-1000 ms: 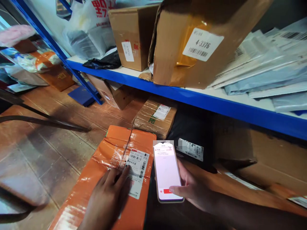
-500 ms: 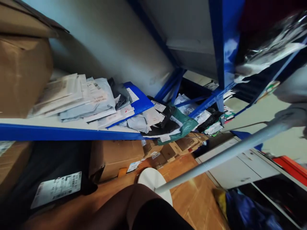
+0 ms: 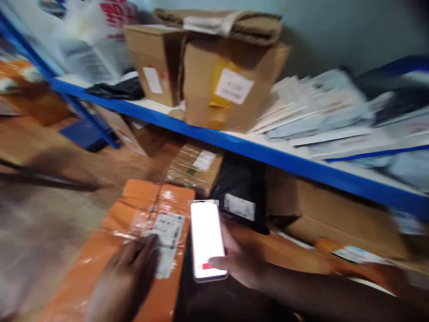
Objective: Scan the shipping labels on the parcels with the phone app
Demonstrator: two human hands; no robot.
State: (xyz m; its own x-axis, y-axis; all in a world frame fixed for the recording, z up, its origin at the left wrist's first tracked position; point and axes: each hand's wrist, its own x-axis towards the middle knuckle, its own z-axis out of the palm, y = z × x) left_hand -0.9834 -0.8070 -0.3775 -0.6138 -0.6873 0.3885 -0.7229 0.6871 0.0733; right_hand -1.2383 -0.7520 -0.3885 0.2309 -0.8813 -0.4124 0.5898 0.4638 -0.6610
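My right hand (image 3: 241,264) is wrapped around a smartphone (image 3: 208,239) with a bright white, washed-out screen. The thumb lies over the lower screen beside a small red button. To the left, my left hand (image 3: 125,273) lies with fingers stretched out on a large orange plastic parcel (image 3: 134,214). Its fingertips touch the edge of the white printed label (image 3: 169,239). Motion smears this hand somewhat. The parcel is shiny and lies slanted, its near end running out of the picture.
A blue-edged shelf (image 3: 208,139) crosses ahead, bearing cardboard boxes (image 3: 231,85), a white plastic bag (image 3: 95,44) and stacked mailers (image 3: 321,103). Beneath it lie a taped carton (image 3: 192,170), a black parcel (image 3: 239,192) and a long cardboard box (image 3: 348,214).
The view has swung left along the shelf. Both hands, the smartphone and the orange parcel have come into view; the pole with the round white base has mostly left it.
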